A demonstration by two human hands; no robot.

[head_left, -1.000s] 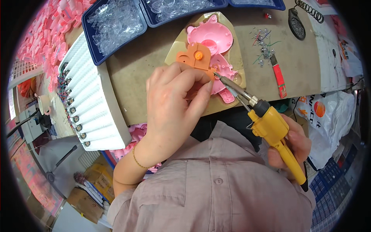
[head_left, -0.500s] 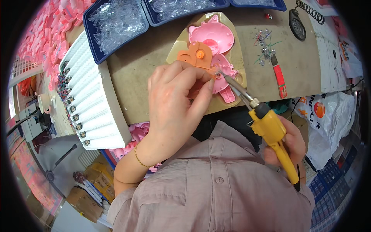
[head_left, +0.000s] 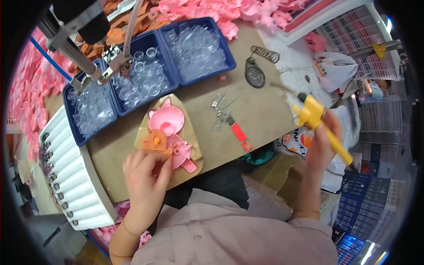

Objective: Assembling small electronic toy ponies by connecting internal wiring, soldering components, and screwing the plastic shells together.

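Right grip (head_left: 326, 132) wraps snugly round a yellow plastic-handled soldering iron (head_left: 311, 112), slanting up-left, well right of the flat orange plastic piece (head_left: 155, 139) on the tan tray (head_left: 187, 126). Left grip (head_left: 145, 174)'s way nearer, curled fingers right at it; can't tell what they're pinching.

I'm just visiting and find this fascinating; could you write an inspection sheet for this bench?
Surface: brown tabletop, partly covered.
Job's things: orange plastic piece and pink toy shells in tan holder; yellow soldering iron.
Clutter: loose wired bits, red-handled tool.
Grip: left hand at the orange plastic piece, fingertips partly hidden; right hand clasps the soldering iron.
Cables: blue tube or cable, upper left.
Surroundings: blue bins of clear plastic parts, white foam tray, heaped pink parts.
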